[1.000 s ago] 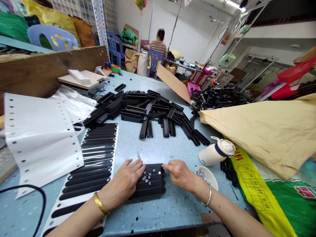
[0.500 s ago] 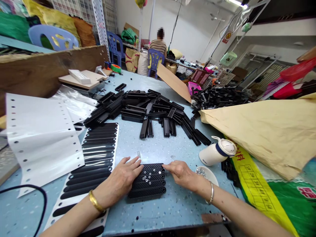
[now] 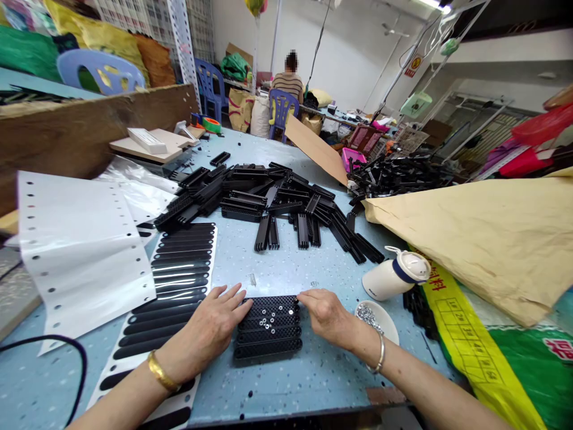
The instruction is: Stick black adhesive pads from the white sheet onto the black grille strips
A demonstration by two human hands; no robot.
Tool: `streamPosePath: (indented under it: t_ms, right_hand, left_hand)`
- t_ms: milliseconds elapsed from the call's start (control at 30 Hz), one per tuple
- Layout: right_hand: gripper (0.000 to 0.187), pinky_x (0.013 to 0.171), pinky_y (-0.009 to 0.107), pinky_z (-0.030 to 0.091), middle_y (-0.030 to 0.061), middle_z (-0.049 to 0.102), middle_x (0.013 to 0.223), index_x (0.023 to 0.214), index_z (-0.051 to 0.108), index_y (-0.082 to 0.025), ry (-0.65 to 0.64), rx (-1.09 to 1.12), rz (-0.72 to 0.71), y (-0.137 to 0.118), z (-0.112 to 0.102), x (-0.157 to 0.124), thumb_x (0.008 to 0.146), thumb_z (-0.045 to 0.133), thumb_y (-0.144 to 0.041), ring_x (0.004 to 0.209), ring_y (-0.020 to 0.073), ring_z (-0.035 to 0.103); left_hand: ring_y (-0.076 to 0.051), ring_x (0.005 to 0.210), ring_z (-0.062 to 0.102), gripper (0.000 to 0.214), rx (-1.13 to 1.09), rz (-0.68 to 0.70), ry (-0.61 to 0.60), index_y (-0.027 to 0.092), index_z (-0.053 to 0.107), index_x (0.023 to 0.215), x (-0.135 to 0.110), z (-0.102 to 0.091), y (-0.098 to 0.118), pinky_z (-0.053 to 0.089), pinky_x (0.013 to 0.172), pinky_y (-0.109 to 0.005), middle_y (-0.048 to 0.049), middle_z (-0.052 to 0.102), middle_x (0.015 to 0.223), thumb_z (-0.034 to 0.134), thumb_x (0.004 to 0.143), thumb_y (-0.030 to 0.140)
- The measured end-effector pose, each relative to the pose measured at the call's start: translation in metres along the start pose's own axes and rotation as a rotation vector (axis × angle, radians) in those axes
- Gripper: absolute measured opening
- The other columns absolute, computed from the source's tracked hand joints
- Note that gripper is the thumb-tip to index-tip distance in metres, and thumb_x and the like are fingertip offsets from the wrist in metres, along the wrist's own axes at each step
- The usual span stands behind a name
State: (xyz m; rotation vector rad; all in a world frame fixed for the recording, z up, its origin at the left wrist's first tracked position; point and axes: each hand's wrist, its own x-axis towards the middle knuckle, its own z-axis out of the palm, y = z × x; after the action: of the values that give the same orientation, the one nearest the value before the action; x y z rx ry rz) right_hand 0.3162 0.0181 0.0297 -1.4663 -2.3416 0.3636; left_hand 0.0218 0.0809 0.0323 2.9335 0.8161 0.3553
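Observation:
A row of black textured strips point(image 3: 268, 340) lies side by side as a block in front of me. Several small silver ring-shaped pieces point(image 3: 268, 321) are scattered on top of it. My left hand point(image 3: 213, 325) rests at the block's left end, fingers stretched out and apart. At the far right corner of the block, my right hand point(image 3: 329, 316) has thumb and forefinger pinched together; whatever is between them is hidden or too small to name. Just right of that hand stands a white bowl point(image 3: 390, 328) containing many small silver pieces.
Black slotted parts point(image 3: 244, 200) are heaped farther back. On the left lie a sheet of black adhesive strips point(image 3: 181, 269) and a punched white sheet point(image 3: 85, 251). A cream bottle point(image 3: 385, 279), brown paper point(image 3: 483, 233) and a yellow-green sack point(image 3: 474, 340) occupy the right. One person point(image 3: 289, 83) sits far back.
My left hand has drawn back slightly to the left, uncovering more of the block's left end. The right hand stays pinched at the same corner.

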Motion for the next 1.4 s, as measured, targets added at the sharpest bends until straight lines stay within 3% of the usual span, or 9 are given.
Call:
streamPosePath:
  t_ms: [167,333,533,767,1000,1200,1400]
  right_hand:
    - [0.025,0.075,0.034,0.053,0.0127,0.073,0.087,0.103,0.071,-0.011,0.082,0.204,0.303,0.004,0.012,0.008,0.089,0.051,-0.016,0.081,0.0224,0.068]
    - [0.024,0.044,0.022,0.049,0.0037,0.07,0.058,0.09,0.074,-0.01,0.023,0.367,0.473,0.008,0.027,0.023,0.089,0.052,-0.019,0.046,0.0153,0.064]
    - [0.025,0.041,0.021,0.045,0.0005,0.065,0.05,0.077,0.074,-0.012,-0.023,0.423,0.515,0.008,0.027,0.028,0.087,0.052,-0.018,0.042,0.0134,0.06]
    - [0.016,0.074,0.031,0.048,0.0069,0.071,0.075,0.073,0.072,-0.016,0.021,0.333,0.396,0.001,0.02,0.027,0.081,0.06,-0.014,0.075,0.0193,0.065]
    - [0.018,0.069,0.031,0.048,0.0068,0.07,0.069,0.068,0.071,-0.016,0.025,0.445,0.434,0.004,0.021,0.026,0.08,0.059,-0.018,0.07,0.0198,0.064]
    - [0.025,0.046,0.025,0.048,0.0015,0.063,0.05,0.071,0.073,-0.015,-0.035,0.686,0.587,0.011,0.027,0.023,0.081,0.056,-0.031,0.045,0.0153,0.059]
    - [0.027,0.046,0.024,0.048,0.0006,0.063,0.049,0.073,0.073,-0.015,-0.03,0.822,0.652,0.011,0.028,0.021,0.077,0.06,-0.038,0.043,0.0137,0.059]
  left_hand:
    - [-0.033,0.12,0.057,0.056,-0.006,0.011,0.028,0.016,0.062,0.117,-0.001,0.007,-0.002,0.042,0.096,-0.052,-0.0151,0.067,0.121,0.044,0.069,-0.007]
    - [-0.034,0.119,0.058,0.056,0.024,0.016,0.011,0.013,0.061,0.118,-0.002,0.005,-0.001,0.043,0.095,-0.051,-0.016,0.067,0.12,0.044,0.069,-0.007]
    - [-0.032,0.119,0.058,0.055,0.004,0.024,0.01,0.013,0.061,0.117,0.001,-0.001,0.002,0.043,0.095,-0.049,-0.0157,0.068,0.12,0.043,0.07,-0.007]
    - [-0.03,0.12,0.058,0.056,0.031,0.036,0.007,0.015,0.061,0.115,-0.005,0.0,-0.005,0.042,0.097,-0.05,-0.0144,0.068,0.121,0.042,0.069,-0.009]
    - [-0.031,0.121,0.055,0.057,0.086,0.005,0.005,0.017,0.059,0.122,-0.016,0.004,-0.011,0.04,0.098,-0.051,-0.0138,0.066,0.122,0.043,0.073,-0.008]
    - [-0.031,0.124,0.053,0.057,0.063,-0.007,-0.009,0.016,0.054,0.13,-0.019,0.006,-0.009,0.038,0.1,-0.05,-0.0147,0.064,0.127,0.042,0.079,-0.005]
    - [-0.034,0.121,0.055,0.05,0.084,0.029,-0.113,0.019,0.058,0.127,-0.014,0.001,-0.02,0.037,0.098,-0.052,-0.0145,0.065,0.124,0.046,0.082,0.0]
